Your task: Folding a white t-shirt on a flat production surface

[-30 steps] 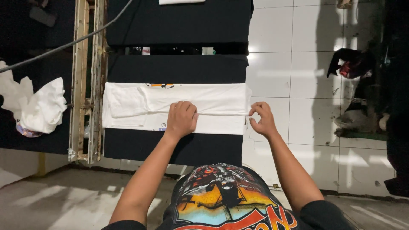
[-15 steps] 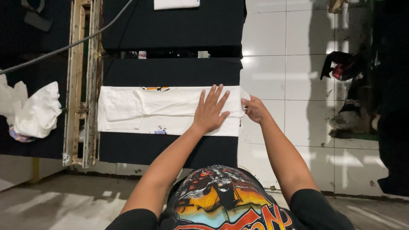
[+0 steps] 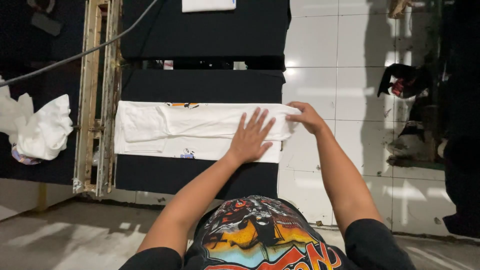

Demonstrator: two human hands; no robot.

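Under the spread-out fingers of the left hand (image 3: 248, 141), a folded white cloth shirt (image 3: 200, 131) is lying on the black table (image 3: 200, 87); the right hand (image 3: 307, 116) is pinching its edge (probably soft, light and floppy).

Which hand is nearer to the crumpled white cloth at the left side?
Left. The left hand lies flat on the folded white shirt, closer to the crumpled white cloth; the right hand grips the shirt's far right edge.

You wear a black T-shirt (image 3: 265, 240) with short sleeves. On its front is a big colourful print in orange, red and light blue. Your left hand (image 3: 248, 141) and right hand (image 3: 306, 116) are bare, with no gloves.
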